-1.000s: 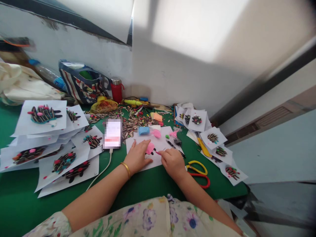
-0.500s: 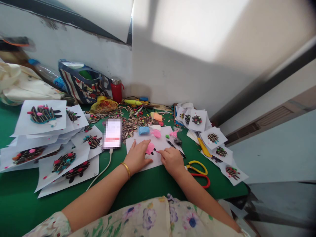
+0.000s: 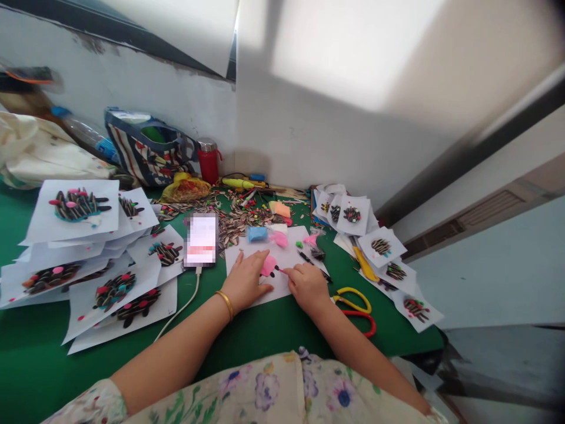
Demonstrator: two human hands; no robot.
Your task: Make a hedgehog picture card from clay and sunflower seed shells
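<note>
My left hand lies flat and open on a white paper sheet, its fingers beside a flat pink clay shape. Small black pieces, which look like sunflower seeds, sit at the right end of that shape. Only the index finger of my right hand is stretched out; its tip touches a thin pink bit by the dark pieces. The other fingers are curled under, and nothing shows in them. A blue clay packet and a pink clay packet lie at the sheet's far edge.
Papers with seed figures are stacked at left and lie in a row at right. A phone with a cable stands left of the sheet. Scissors lie by my right wrist. Loose seeds and a red flask are farther back.
</note>
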